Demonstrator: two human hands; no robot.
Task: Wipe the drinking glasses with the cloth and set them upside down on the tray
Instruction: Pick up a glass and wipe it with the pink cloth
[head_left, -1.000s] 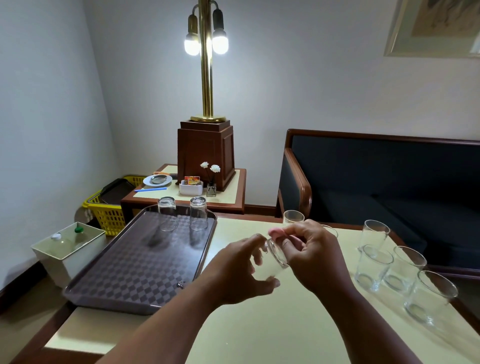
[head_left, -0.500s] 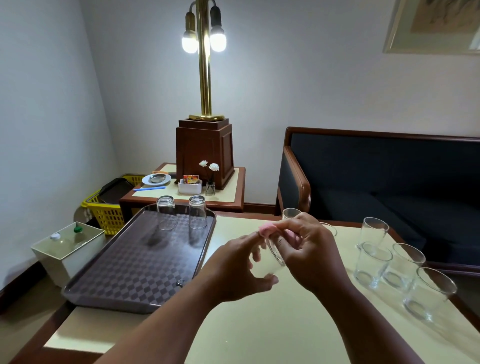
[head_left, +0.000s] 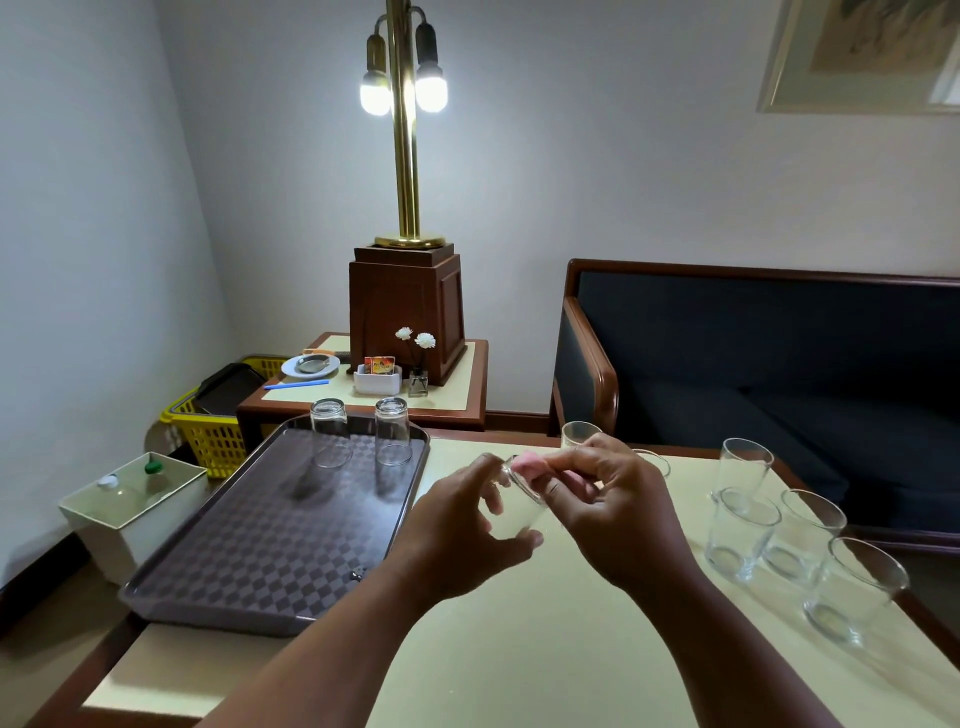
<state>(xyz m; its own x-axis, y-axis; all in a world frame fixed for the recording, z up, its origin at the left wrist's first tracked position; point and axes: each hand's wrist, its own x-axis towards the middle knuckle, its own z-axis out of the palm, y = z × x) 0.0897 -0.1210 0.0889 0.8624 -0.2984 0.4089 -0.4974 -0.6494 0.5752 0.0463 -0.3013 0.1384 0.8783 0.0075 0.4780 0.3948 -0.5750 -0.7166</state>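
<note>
My left hand (head_left: 462, 530) grips a clear drinking glass (head_left: 519, 514) round its body, tilted above the table. My right hand (head_left: 613, 509) pinches a small pink cloth (head_left: 529, 461) at the glass's rim; most of the cloth is hidden by my fingers. To the left lies a brown checked tray (head_left: 244, 566), with two glasses (head_left: 328, 434) (head_left: 392, 431) standing upside down at its far end. Several upright glasses (head_left: 740, 535) stand in a group on the table's right side. Two more glasses (head_left: 579, 434) show partly behind my hands.
The cream-topped table (head_left: 519, 649) has a wooden edge. Beyond it stands a side table (head_left: 447, 400) with a brass lamp, a small vase and a dish. A dark sofa (head_left: 779, 364) is at the right. On the floor at the left are a yellow basket (head_left: 208, 436) and a white box (head_left: 130, 499).
My right fingers have shifted along the glass's rim and the pink cloth now shows between them. Both hands stay in the same place with the glass.
</note>
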